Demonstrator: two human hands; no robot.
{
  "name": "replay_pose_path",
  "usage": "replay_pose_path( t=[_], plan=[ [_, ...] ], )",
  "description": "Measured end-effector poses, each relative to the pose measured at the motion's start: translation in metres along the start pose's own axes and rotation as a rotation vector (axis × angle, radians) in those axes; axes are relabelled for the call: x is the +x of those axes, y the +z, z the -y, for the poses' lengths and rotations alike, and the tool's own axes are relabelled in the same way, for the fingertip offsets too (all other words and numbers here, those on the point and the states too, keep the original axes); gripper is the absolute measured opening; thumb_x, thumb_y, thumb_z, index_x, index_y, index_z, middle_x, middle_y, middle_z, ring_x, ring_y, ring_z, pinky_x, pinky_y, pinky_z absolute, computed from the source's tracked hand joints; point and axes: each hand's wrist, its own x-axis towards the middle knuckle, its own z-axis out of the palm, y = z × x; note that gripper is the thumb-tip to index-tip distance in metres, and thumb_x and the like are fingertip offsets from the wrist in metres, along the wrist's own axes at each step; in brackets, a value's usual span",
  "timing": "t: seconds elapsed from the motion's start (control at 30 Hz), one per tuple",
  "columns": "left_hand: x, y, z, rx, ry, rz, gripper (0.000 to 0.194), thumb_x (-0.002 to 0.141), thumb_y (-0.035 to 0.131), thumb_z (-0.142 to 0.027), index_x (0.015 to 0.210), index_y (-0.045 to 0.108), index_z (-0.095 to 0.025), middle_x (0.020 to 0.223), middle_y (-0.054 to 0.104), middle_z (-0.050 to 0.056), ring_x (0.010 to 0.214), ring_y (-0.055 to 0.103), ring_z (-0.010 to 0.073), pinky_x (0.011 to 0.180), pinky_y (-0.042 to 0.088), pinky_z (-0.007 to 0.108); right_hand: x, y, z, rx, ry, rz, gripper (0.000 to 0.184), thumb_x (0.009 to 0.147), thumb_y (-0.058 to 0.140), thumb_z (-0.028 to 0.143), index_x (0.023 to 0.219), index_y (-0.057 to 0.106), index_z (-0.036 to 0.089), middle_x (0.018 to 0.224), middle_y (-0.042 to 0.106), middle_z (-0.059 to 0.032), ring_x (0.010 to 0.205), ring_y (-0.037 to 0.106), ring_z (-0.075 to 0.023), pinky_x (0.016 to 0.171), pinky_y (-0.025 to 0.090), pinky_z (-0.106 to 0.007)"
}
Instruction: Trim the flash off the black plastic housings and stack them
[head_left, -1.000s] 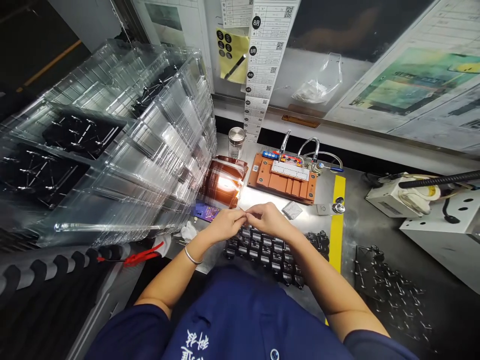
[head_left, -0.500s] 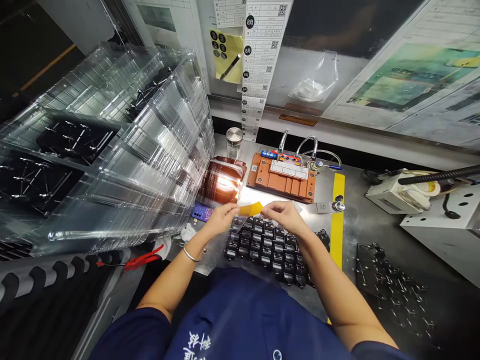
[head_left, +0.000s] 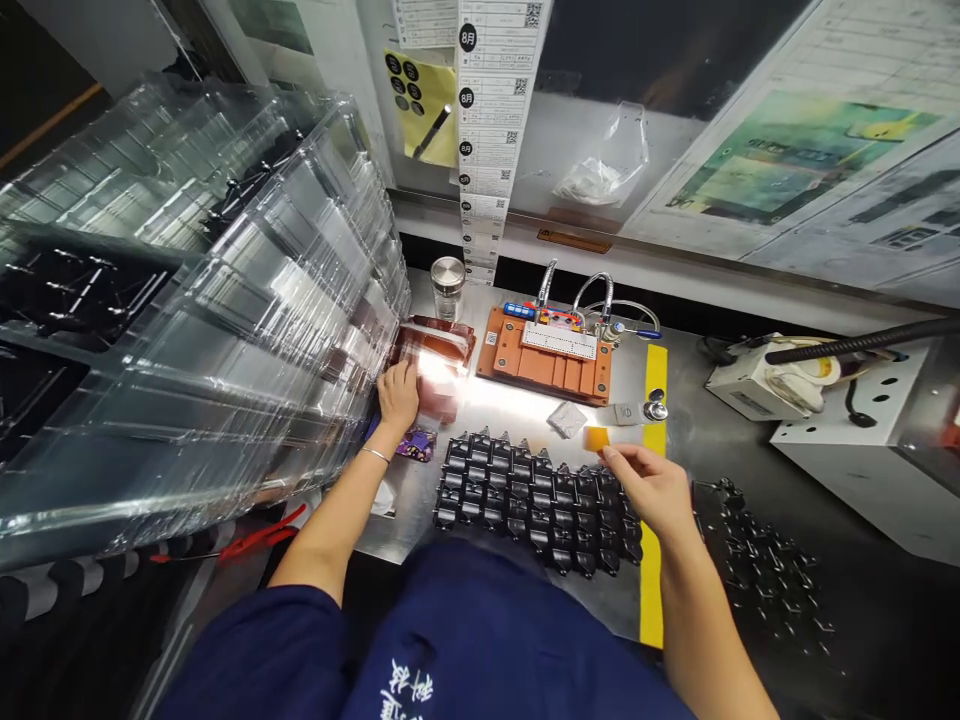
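Observation:
My right hand [head_left: 651,482] pinches a small amber film piece [head_left: 597,438] by its lower right corner, just above the steel table. My left hand [head_left: 398,396], a metal bangle on its wrist, reaches onto the left edge of the glossy brown-amber film sheets [head_left: 442,350]. Its fingers are extended and slightly apart; what lies under the fingertips is hidden. Below and between the hands, rows of black moulded parts [head_left: 517,490] lie packed together. A small silvery square packet [head_left: 568,420] rests to the left of the amber piece.
Tall stacked clear trays [head_left: 300,260] crowd the left. Behind stand a lidded jar [head_left: 448,285] and an orange fixture [head_left: 551,370] with metal hoses. A purple phone [head_left: 416,443] lies by my left wrist. Yellow tape [head_left: 651,590], a white machine [head_left: 772,370] and more black parts [head_left: 772,560] are rightward.
My hands have parted. The left moved left onto the brown-amber sheets; the right moved right, carrying the amber film piece that was between both hands. The silvery packet now shows fully.

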Motion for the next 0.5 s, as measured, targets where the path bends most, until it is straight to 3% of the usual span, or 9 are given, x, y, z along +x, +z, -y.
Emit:
replay_pose_path(
  t=[0.17,0.23,0.3,0.33,0.4,0.5],
  plan=[
    [-0.014,0.001,0.016,0.072,0.186,0.067,0.038,0.091,0.040,-0.029,0.116,0.059,-0.008,0.131,0.056,0.022,0.127,0.048,0.0328,0.104,0.038,0.047,0.002,-0.009,-0.001,-0.098,-0.126,0.029,0.025,0.077,0.060,0.041,0.077,0.072,0.019,0.070,0.074,-0.0043,0.059,0.067,-0.0187,0.058,0.056,-0.029],
    [-0.011,-0.003,0.024,0.115,0.199,0.046,0.040,0.089,0.039,-0.025,0.120,0.056,-0.006,0.134,0.053,0.024,0.129,0.045,0.0338,0.105,0.038,0.049,0.006,-0.015,-0.007,-0.138,-0.211,0.036,0.022,0.080,0.058,0.036,0.079,0.073,0.020,0.075,0.075,-0.0041,0.063,0.069,-0.0188,0.062,0.056,-0.029],
    [-0.001,-0.008,0.016,0.143,0.185,-0.016,0.040,0.088,0.037,-0.020,0.120,0.055,-0.005,0.129,0.055,0.025,0.125,0.049,0.0337,0.102,0.040,0.051,0.012,-0.020,-0.016,-0.177,-0.303,0.043,0.020,0.083,0.056,0.032,0.081,0.072,0.021,0.078,0.075,-0.0040,0.068,0.070,-0.0188,0.066,0.056,-0.030],
    [0.007,-0.008,0.001,0.142,0.199,-0.041,0.039,0.088,0.036,-0.018,0.119,0.055,-0.006,0.126,0.058,0.024,0.121,0.052,0.0330,0.101,0.042,0.050,0.016,-0.022,-0.021,-0.195,-0.346,0.050,0.019,0.085,0.055,0.029,0.083,0.072,0.021,0.079,0.075,-0.0040,0.070,0.070,-0.0187,0.067,0.056,-0.030],
    [0.026,-0.002,-0.055,0.109,0.317,-0.024,0.035,0.088,0.037,-0.017,0.117,0.056,-0.009,0.117,0.062,0.021,0.114,0.057,0.0301,0.098,0.045,0.047,0.023,-0.022,-0.030,-0.237,-0.417,0.074,0.020,0.087,0.053,0.024,0.086,0.072,0.021,0.082,0.075,-0.0041,0.072,0.070,-0.0184,0.067,0.056,-0.029],
    [0.055,0.031,-0.188,0.041,0.715,0.205,0.030,0.091,0.038,-0.015,0.112,0.059,-0.014,0.115,0.063,0.015,0.111,0.058,0.0233,0.095,0.047,0.036,0.032,-0.020,-0.035,-0.306,-0.504,0.126,0.021,0.089,0.050,0.019,0.091,0.071,0.021,0.084,0.075,-0.0049,0.075,0.070,-0.0184,0.067,0.055,-0.029]
  ],
)
